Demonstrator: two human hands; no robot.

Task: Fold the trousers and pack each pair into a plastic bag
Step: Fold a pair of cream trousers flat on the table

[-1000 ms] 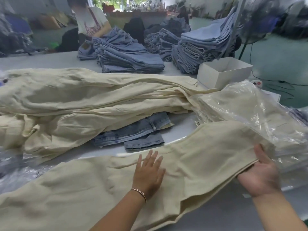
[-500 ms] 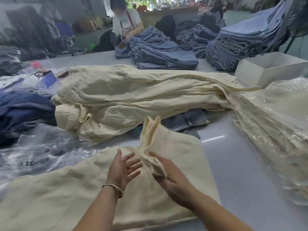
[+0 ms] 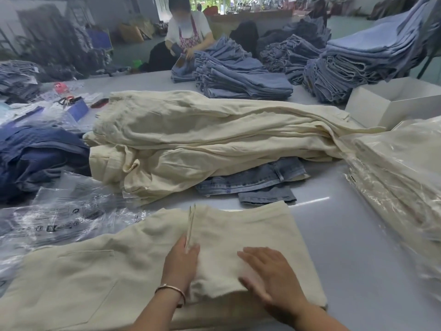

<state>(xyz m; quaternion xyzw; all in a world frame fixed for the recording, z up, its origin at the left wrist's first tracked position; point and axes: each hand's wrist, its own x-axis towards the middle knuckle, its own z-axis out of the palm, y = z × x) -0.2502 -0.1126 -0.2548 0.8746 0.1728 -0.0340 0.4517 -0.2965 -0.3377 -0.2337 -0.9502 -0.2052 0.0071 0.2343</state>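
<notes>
A cream pair of trousers [image 3: 100, 271] lies across the near table edge, its leg end folded back over the middle. My left hand [image 3: 181, 261] lies flat at the edge of the folded flap, fingers straight. My right hand [image 3: 267, 271] presses flat on top of the flap [image 3: 238, 230]. Empty clear plastic bags [image 3: 64, 220] lie to the left. A stack of bagged cream trousers [image 3: 396, 173] sits at the right. A heap of unfolded cream trousers [image 3: 202, 139] lies behind.
Blue jeans [image 3: 257, 180] stick out from under the cream heap. Dark blue garments [image 3: 35, 156] lie at the left. Stacks of folded jeans [image 3: 241, 77] and a white box [image 3: 391, 103] stand at the back, where a seated person [image 3: 188, 32] works. Bare grey table [image 3: 338, 235] shows at the right.
My right hand carried the trouser leg end from the right over to the middle and laid it down. Both hands now lie flat on the fold. The view has turned left.
</notes>
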